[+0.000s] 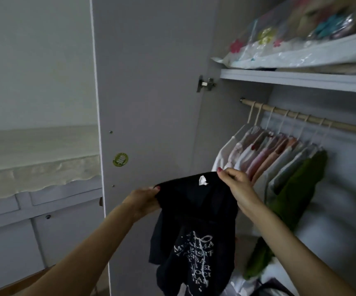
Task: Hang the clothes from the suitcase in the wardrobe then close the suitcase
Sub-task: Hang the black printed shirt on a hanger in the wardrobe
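holding a black t-shirt up between both hands, in front of the open wardrobe door. left hand pinching the shirt's top edge at one end, fingers curled over the cloth; right hand pinching the other end, a little higher and closer to the rail. top edge stretched roughly level from hand to hand, with a small white label showing at the middle; rest of the garment hanging limp below, long axis straight down, white printed lettering near the bottom. no hanger visible in the shirt.

up and to the right of the right hand: a pale wooden rail under a shelf, slanting away to the right. right hand plainly the nearer one to it. already on the rail, just past the right hand, a packed row of hung clothes on light hangers: white, pink, peach, grey, then a green garment drooping low.

soft, thin, floppy cloth, likely to fold on itself if either pinch slackens. probably needs a hanger before going on the rail. suitcase not in view.
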